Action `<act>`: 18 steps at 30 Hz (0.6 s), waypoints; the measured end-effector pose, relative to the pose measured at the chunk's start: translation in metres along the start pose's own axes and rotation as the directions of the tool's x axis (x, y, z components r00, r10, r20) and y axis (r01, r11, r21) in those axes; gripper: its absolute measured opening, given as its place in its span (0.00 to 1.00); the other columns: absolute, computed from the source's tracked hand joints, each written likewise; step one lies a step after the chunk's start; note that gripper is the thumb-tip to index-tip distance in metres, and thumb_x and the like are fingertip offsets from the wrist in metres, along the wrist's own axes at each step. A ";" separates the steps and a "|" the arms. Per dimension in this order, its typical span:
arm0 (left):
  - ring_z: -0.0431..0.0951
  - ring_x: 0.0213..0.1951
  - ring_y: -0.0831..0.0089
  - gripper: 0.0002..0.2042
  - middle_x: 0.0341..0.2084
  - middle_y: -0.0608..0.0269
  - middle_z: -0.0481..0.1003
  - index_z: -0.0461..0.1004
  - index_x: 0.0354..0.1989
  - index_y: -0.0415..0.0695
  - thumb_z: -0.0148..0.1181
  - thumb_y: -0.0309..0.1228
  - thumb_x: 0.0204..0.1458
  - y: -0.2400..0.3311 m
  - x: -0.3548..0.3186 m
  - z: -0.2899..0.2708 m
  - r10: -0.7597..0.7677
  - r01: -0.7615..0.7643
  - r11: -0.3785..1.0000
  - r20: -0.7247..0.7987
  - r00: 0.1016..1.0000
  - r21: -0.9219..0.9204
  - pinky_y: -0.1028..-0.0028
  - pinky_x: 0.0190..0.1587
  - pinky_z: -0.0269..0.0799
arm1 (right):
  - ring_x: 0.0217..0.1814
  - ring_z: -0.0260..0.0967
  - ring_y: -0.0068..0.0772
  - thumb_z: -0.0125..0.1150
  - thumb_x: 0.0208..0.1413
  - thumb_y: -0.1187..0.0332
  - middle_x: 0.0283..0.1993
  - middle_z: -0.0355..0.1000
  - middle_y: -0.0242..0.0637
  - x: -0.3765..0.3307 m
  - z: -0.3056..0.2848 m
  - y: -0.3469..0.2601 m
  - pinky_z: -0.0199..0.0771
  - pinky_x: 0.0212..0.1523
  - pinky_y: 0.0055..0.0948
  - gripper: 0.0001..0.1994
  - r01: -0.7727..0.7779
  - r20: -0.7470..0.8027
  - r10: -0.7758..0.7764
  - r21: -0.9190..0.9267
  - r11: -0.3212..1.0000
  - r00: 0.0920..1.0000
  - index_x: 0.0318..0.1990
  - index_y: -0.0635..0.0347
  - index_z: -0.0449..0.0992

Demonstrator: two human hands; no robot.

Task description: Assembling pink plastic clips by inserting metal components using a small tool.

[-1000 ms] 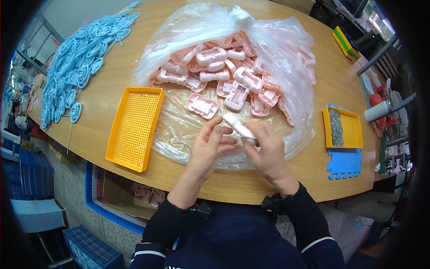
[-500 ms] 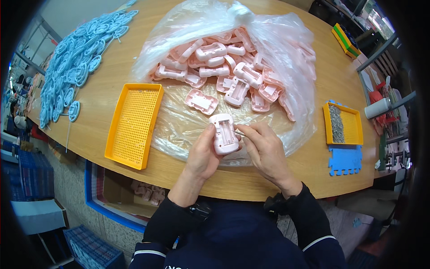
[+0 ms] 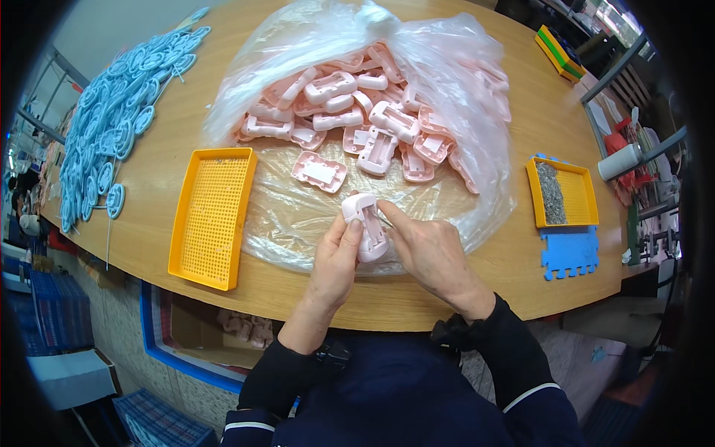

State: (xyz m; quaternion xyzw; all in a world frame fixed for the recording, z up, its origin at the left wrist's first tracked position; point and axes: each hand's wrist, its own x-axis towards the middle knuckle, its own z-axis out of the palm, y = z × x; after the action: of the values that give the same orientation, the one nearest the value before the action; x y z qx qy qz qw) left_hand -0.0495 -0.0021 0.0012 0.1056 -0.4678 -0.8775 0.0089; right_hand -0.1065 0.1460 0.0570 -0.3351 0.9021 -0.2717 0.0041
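My left hand [image 3: 332,270] grips a pale pink plastic housing [image 3: 370,237] with an open battery bay, thumb lying along its left side. The housing is tilted over the near edge of the plastic bag. My right hand [image 3: 436,255] is at the housing's right side, its index finger reaching to the upper right edge. A thin dark metal tool [image 3: 385,223] shows just below that finger; most of it is hidden by the hand. Beyond my hands lies a loose pink shell [image 3: 319,171], inner side up with a white rectangle in it.
A clear plastic bag [image 3: 462,59] spills a heap of pink housings [image 3: 335,88]. Yellow perforated tray [image 3: 248,201] on the left; smaller yellow tray [image 3: 579,201] with grey small parts [image 3: 550,194] on a blue foam mat [image 3: 570,257] at right. Light-blue corded parts [image 3: 112,97] pile far left.
The housing has tipped and turned in my left hand, with the thumb now across its side. My right index finger has stretched up to the housing's upper edge. The whole view has shifted slightly.
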 end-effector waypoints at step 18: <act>0.77 0.43 0.63 0.19 0.45 0.53 0.72 0.61 0.56 0.38 0.41 0.38 0.64 0.012 0.003 -0.014 -0.032 0.027 0.997 -0.051 0.998 -0.079 0.61 0.44 0.78 | 0.25 0.74 0.40 0.48 0.53 0.73 0.23 0.73 0.44 0.008 0.008 0.027 0.73 0.31 0.35 0.21 -0.195 0.172 0.158 0.229 0.954 0.972 0.57 0.53 0.70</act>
State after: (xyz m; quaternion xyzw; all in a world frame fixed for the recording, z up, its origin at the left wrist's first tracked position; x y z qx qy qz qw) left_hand -0.0504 -0.0204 0.0030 0.1347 -0.4311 -0.8921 0.0122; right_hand -0.1278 0.1545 0.0385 -0.2696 0.8853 -0.3527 0.1383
